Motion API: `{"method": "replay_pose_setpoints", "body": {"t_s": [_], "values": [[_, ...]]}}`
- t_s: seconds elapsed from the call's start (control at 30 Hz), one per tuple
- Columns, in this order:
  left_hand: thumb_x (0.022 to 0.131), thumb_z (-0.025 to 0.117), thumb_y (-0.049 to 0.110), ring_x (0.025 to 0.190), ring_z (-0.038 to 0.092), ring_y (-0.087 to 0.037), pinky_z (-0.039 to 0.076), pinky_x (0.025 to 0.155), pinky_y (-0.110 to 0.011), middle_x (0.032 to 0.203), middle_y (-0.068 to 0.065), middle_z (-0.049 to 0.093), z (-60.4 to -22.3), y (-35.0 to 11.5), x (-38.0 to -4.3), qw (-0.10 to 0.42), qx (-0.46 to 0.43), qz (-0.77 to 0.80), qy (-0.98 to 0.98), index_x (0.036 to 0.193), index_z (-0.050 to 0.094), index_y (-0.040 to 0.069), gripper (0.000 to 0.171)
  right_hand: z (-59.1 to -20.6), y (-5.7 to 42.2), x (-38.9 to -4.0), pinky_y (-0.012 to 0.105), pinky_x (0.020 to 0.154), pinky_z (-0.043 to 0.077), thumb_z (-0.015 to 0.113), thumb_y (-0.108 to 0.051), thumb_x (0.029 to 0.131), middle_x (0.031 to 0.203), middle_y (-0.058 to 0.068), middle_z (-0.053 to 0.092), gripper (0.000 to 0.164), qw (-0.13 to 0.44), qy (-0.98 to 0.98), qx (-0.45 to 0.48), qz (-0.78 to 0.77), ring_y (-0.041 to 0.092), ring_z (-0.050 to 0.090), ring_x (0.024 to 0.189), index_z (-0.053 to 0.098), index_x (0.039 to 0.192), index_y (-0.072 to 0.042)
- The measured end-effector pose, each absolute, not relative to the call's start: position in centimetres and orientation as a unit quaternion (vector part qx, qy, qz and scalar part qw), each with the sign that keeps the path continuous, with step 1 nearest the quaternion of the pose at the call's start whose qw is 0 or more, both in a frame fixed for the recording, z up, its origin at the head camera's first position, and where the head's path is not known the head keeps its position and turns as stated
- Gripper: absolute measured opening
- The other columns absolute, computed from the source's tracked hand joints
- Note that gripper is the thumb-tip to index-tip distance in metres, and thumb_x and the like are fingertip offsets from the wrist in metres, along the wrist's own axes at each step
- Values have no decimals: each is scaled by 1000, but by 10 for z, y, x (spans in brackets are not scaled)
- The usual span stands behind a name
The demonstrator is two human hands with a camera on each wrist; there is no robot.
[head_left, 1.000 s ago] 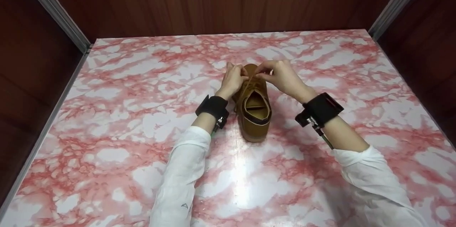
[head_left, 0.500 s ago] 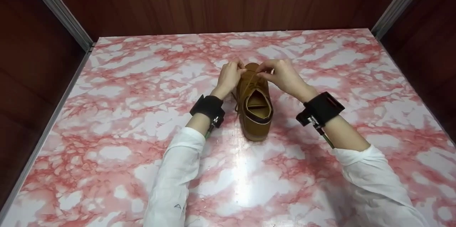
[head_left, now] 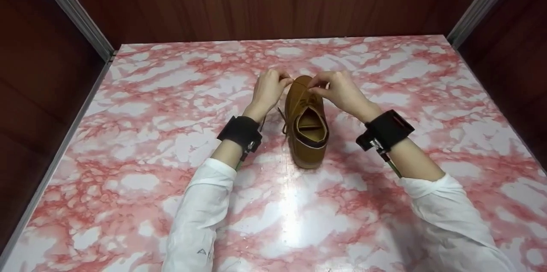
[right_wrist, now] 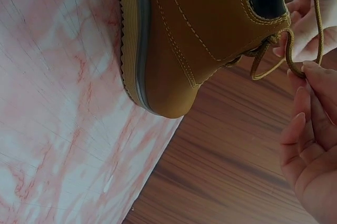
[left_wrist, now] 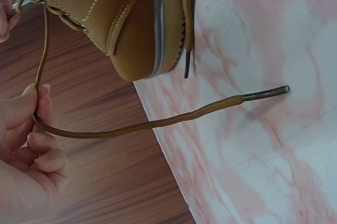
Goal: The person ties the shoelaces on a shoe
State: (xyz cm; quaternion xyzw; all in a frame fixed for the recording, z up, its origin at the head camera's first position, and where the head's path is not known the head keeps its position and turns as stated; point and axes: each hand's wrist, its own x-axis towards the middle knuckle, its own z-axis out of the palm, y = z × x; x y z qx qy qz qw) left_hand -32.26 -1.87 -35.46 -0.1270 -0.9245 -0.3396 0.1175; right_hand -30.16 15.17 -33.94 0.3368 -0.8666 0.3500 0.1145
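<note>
A tan lace-up boot [head_left: 308, 159] stands upright on the table, its toe pointing away and its opening toward me. My left hand [head_left: 267, 90] is left of the toe. Thumb and forefinger pinch a brown shoelace [left_wrist: 142, 127], whose dark-tipped end trails free past the fingers. On the other side, my right hand [head_left: 342, 92] pinches a bend of lace [right_wrist: 318, 21] above the boot's front. Between the two hands a thin strand crosses over the toe. Another lace end [left_wrist: 187, 66] hangs beside the sole. The knot area is partly hidden by the right fingers in the head view.
The table [head_left: 141, 144] has a red and white marbled top. Dark wood-grain panels [head_left: 273, 3] stand behind it and at both sides, with grey metal posts [head_left: 72, 11] at the corners. Black straps [head_left: 241, 134] sit on both wrists.
My left hand has moved left and slightly away from me, off the boot's front, drawing the lace with it. The right hand has stayed nearly still, and the boot's toe shows more.
</note>
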Motion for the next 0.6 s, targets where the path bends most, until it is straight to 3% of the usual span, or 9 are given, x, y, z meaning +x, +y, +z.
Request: {"method": "replay_pose_setpoints", "body": {"t_s": [0.37, 0.6], "values": [[66, 51, 30, 50, 42, -3, 31, 46, -18, 57, 10, 48, -337, -20, -303, 145, -124, -345, -919, 63, 55, 17, 13, -343, 154, -302, 22, 48, 35, 55, -10, 63, 68, 2, 53, 8, 109, -859, 345, 363, 13, 47, 59, 58, 70, -7], [66, 52, 25, 47, 40, -5, 30, 42, -20, 58, 10, 48, -330, -21, -287, 192, -140, -328, -914, 62, 54, 16, 10, -343, 155, -300, 21, 48, 34, 55, -14, 64, 67, -4, 53, 8, 112, -866, 336, 353, 5, 45, 60, 58, 70, -10]]}}
